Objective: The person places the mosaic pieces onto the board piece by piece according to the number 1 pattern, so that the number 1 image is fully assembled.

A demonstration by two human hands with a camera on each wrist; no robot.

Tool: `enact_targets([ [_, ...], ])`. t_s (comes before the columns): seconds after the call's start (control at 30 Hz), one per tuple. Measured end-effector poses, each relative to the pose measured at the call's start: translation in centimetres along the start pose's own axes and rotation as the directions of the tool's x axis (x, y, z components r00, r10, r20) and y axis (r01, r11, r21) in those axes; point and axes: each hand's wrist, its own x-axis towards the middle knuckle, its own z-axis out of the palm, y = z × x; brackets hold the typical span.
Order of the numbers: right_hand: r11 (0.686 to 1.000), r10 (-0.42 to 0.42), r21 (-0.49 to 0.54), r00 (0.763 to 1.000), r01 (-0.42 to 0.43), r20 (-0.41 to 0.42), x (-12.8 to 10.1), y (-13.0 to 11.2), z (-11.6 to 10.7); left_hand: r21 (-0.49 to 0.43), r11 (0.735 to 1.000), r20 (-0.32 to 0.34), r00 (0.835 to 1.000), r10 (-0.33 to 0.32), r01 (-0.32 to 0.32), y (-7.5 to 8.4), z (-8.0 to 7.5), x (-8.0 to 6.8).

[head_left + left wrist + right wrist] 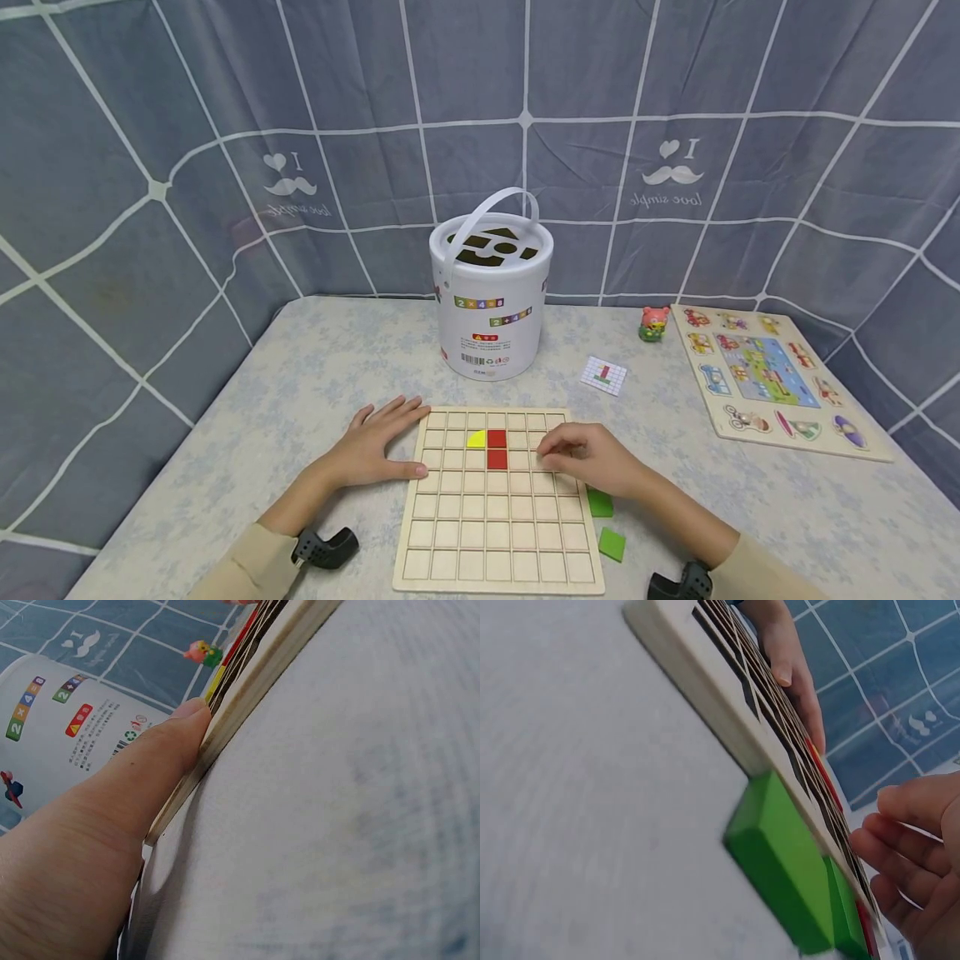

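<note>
A wooden grid board (pixel 465 507) lies on the table. In its upper rows sit a yellow quarter-round piece (pixel 477 439) and two red squares (pixel 497 459), one above the other. My left hand (pixel 377 447) rests spread at the board's left edge, its thumb (pixel 161 754) against the rim. Over the right side hovers my right hand (pixel 596 458), fingers loosely bent; in the right wrist view nothing shows between the fingertips (pixel 866 840). Two green blocks (pixel 612 544) lie along the right edge. A bit of red (pixel 866 926) shows beyond them, mostly hidden.
Behind the board stands a white bucket (pixel 491 325) with shaped holes in its lid and a raised handle. A small pattern card (pixel 603 376) lies to its right. Farther right are a pink-and-green figurine (pixel 653 324) and a wooden picture puzzle (pixel 772 379). A tiled-pattern curtain (pixel 585 175) hangs behind.
</note>
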Motion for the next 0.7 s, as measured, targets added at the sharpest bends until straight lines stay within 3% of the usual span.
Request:
enact_targets([
  [0.37,0.997,0.053,-0.046,0.996,-0.057,-0.078,-1.6,0.5,-1.8,-0.001,1.000,-0.001,1.000,0.002,-0.002,0.1,-0.1,-0.1],
  [0.7,0.991,0.076,-0.095,0.988,-0.089,-0.131,-2.5,1.6,-2.1,-0.001,1.000,0.002,1.000,0.002,-0.002,0.1,-0.1,0.0],
])
